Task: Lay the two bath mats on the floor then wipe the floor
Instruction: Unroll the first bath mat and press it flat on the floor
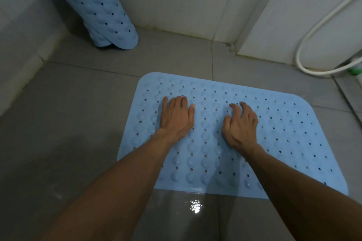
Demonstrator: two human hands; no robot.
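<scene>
A wet patch shines on the grey tiled floor [68, 113] nearest. Beyond it one blue bath mat [284, 143] lies flat; the left hand [176, 115] presses it with straight fingers, the right hand [242, 125] rests with fingers loosely bent, gripping nothing. The second mat [101, 6] stands rolled in the far corner.

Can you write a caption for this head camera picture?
Both hands, left and right, press one blue bath mat flat; the rolled mat waits.

Both hands [207, 121] pressing flat blue mat [284, 139]; second mat [101, 8] rolled in corner.
</scene>
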